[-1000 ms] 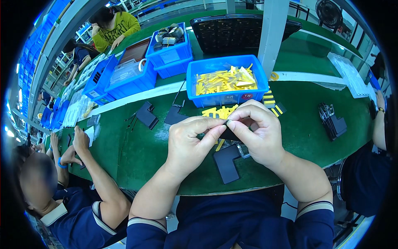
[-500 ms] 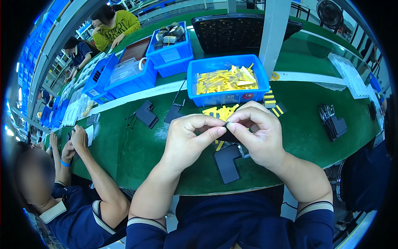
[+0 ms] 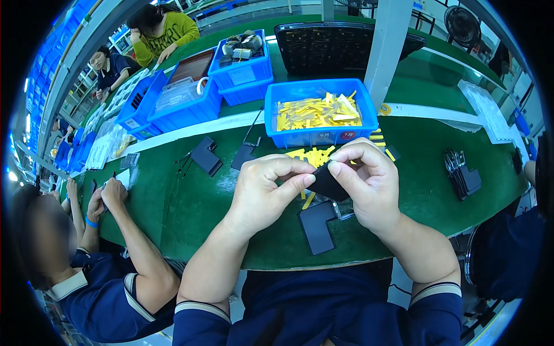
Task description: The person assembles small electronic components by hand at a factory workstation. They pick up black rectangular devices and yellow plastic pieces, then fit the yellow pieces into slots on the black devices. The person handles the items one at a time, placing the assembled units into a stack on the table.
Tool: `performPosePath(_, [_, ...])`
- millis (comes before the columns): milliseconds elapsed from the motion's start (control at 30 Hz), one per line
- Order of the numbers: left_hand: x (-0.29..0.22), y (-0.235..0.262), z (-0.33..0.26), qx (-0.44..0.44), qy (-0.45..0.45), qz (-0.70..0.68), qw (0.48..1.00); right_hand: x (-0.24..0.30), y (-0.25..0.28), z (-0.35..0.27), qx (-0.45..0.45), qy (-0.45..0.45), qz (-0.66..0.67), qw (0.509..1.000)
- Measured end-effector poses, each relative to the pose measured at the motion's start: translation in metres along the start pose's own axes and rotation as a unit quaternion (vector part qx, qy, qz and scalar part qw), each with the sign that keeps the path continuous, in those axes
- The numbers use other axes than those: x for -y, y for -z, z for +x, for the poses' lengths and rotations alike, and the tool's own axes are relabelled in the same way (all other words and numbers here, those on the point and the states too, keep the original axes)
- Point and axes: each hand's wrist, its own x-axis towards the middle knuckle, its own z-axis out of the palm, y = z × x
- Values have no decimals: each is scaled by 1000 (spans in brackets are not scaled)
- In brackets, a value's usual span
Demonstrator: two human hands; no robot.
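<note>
Between both hands, over the near middle of the table, is a flat black part (image 3: 329, 185). My left hand (image 3: 262, 190) pinches its left corner with thumb and forefinger. The upper edge is gripped by the thumb and forefinger of my right hand (image 3: 369, 187), whose fingers hide some of the part. Just below lies an L-shaped black part (image 3: 317, 228) with a short lead at its side. Loose yellow strips (image 3: 314, 157) are spread beyond my fingertips, partly covered by my hands.
A blue bin (image 3: 322, 137) of yellow strips stands ahead. Left of it lie two black parts with wires (image 3: 206, 156); to the right is a stack of black parts (image 3: 463, 177). A metal post (image 3: 385, 57) rises behind the bin. A co-worker's hands (image 3: 107, 199) are at the left.
My right hand has shifted slightly up and right. The black part has tilted, and more of its flat face shows between my hands.
</note>
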Motion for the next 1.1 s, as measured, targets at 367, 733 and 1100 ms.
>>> performPosePath(367, [-7, -1, -4, -15, 1, 37, 999, 13, 13, 12, 119, 130, -239, 955])
performPosePath(733, [-5, -1, -4, -9, -43, 65, 997, 8, 12, 8, 96, 94, -197, 971])
performPosePath(1100, [4, 7, -1, -33, 48, -65, 996, 3, 10, 11, 11, 49, -143, 988])
